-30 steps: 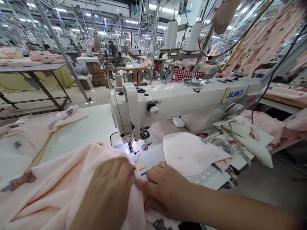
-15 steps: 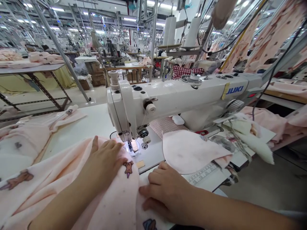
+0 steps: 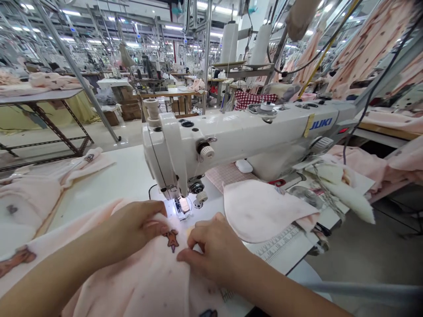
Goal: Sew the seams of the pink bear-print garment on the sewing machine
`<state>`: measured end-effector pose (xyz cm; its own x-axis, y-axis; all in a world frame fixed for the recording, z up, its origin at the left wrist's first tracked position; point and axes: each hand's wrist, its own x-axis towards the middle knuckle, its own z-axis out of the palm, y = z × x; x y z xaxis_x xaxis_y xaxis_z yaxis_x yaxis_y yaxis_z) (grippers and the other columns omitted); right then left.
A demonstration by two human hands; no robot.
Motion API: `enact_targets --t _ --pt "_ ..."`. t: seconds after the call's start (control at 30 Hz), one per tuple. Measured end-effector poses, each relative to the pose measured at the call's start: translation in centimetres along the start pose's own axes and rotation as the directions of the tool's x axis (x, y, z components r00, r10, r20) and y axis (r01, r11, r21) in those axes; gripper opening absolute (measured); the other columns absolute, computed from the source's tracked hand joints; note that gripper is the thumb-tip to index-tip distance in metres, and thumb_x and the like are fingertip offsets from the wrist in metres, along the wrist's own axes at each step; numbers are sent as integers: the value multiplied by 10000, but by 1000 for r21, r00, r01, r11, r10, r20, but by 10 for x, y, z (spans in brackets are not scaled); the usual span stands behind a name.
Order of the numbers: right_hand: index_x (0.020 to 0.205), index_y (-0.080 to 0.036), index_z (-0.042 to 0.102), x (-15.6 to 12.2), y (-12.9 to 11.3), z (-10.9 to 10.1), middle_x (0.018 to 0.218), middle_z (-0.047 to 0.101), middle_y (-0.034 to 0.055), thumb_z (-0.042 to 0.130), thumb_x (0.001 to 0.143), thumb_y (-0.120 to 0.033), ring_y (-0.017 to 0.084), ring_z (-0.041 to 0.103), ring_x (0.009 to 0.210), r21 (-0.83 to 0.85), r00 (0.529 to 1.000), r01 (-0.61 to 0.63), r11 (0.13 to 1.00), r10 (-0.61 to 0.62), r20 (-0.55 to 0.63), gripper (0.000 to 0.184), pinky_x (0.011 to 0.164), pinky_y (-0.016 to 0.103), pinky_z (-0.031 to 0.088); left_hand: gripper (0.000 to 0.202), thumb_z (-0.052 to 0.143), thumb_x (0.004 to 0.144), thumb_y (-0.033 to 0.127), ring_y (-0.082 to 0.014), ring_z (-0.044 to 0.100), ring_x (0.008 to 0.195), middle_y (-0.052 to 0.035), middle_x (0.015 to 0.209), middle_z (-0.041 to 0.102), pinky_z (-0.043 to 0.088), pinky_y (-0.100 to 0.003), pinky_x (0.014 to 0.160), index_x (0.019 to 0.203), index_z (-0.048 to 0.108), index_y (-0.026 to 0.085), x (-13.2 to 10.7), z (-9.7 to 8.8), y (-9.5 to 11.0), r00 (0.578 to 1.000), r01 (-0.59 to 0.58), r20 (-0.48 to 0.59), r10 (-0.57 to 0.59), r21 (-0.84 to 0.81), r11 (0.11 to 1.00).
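A pale pink printed fabric (image 3: 139,281) lies across the white table in front of a white Juki sewing machine (image 3: 238,136). My left hand (image 3: 132,229) rests on the fabric just left of the presser foot (image 3: 181,206), its fingers curled and pinching the cloth. My right hand (image 3: 214,246) is closed on the fabric's edge in front of the needle, thumb and fingers pinched together. A small brown animal print (image 3: 172,240) shows between the two hands.
A stack of cut pink pieces (image 3: 264,211) lies right of the needle. More pink fabric (image 3: 33,189) is piled at the left of the table. Thread cones (image 3: 228,42) stand behind the machine. Other work tables and racks fill the hall behind.
My left hand drew back from flat on the cloth to a pinch. My right hand moved forward and left, up to the fabric edge near the needle. The view shifted slightly.
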<state>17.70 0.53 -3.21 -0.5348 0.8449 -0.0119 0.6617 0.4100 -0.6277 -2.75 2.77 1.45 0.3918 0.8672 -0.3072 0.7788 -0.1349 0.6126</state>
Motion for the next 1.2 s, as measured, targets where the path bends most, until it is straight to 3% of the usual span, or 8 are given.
enact_targets --t 0.33,0.47,0.67,0.87,0.93,1.03,1.1,1.2 --pt "642 -168 582 -1 3 -3 665 531 -49 667 807 -306 84 428 625 16 1000 -4 1000 4 -2 231 751 305 254 138 443 783 235 -277 571 876 -72 819 639 370 -399 788 667 513 210 19 39 -5 945 41 -326 23 190 981" --pt "627 -159 579 3 9 -13 751 537 -24 660 804 -277 103 492 699 228 999 25 973 -31 19 228 679 256 324 115 423 849 301 -203 603 752 2 762 665 398 -321 685 768 464 230 6 29 -3 970 10 -245 1 43 999" --pt "757 -176 515 16 16 -23 593 500 -77 745 668 -185 73 440 527 654 953 -221 723 17 304 247 504 198 339 143 510 821 360 -179 588 796 37 806 648 420 -306 723 878 451 243 -4 14 -13 980 -25 -200 -26 -249 968" --pt "893 -215 430 21 16 -17 677 522 -97 779 639 -153 73 476 566 503 976 -149 851 46 211 435 518 187 383 158 491 818 362 -216 619 822 2 852 654 447 -352 743 911 471 235 6 15 -9 980 13 -194 -52 -197 980" --pt "944 -215 459 20 15 -16 676 520 -83 765 663 -144 97 490 591 349 992 -73 934 33 119 421 545 215 386 129 495 808 327 -271 599 852 -34 864 642 428 -422 767 884 509 224 5 20 2 928 111 -367 -66 105 988" --pt "973 -201 545 12 17 -16 772 541 -15 714 719 -125 159 500 770 203 998 60 977 -57 -22 314 693 294 386 104 453 823 246 -321 552 842 -82 857 600 392 -486 751 849 547 210 -4 44 18 738 251 -644 201 539 804" --pt "901 -182 603 1 22 -17 850 558 35 632 799 -153 184 479 837 39 955 285 958 -280 -99 110 743 329 365 141 433 823 190 -291 557 800 -86 847 600 407 -448 717 890 557 199 -10 69 21 678 145 -610 411 659 738" --pt "847 -156 630 -21 33 -16 913 608 64 534 867 -183 190 487 833 -201 814 557 806 -577 -58 102 729 341 358 227 475 796 181 -270 591 911 -109 980 648 433 -433 787 1005 562 168 -16 101 12 683 -79 -454 572 733 676"
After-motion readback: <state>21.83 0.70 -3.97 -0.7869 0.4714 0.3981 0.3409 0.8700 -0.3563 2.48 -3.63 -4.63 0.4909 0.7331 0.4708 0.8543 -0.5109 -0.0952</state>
